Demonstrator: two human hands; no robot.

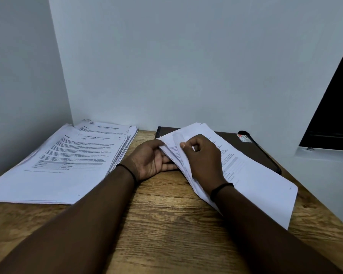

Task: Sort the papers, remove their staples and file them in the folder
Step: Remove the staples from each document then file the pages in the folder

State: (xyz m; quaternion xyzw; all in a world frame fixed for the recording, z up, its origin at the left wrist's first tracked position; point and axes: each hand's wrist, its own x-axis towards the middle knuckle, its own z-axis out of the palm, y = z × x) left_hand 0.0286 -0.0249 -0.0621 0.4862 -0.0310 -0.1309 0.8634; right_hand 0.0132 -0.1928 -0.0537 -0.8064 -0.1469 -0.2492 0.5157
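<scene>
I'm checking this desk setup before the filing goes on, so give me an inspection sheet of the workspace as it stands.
Surface: wooden desk, grain visible, bare at the near middle.
Job's things: large paper stack at left against the wall; smaller paper bundle at right, lying partly over the dark folder, which is closed.
Clutter: nothing seen.
Grippers: left hand palm up under the bundle's edge; right hand pinches a sheet corner. Both wrists wear black bands.
Cables: nothing seen.
Surroundings: pale walls form a corner at left; white ledge and dark opening at right.
</scene>
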